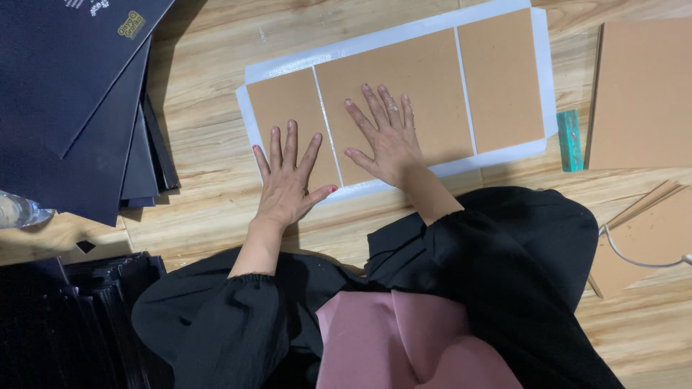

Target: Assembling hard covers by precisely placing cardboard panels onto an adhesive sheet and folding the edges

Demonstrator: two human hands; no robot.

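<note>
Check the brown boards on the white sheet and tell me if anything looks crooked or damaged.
Nothing stands out. Three brown boards lie flat on the white sheet, with narrow, even gaps between them. The left hand and right hand press flat on them. No tears or spills show.

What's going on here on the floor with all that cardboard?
A person in black sleeves is pressing both hands flat on brown cardboard panels that lie side by side on a white sheet on the wooden floor. The left hand rests on the small left panel, the right hand on the wide middle panel; a third panel lies untouched. A teal tool sits just right of the sheet, and dark sheets are stacked at the left.
</note>
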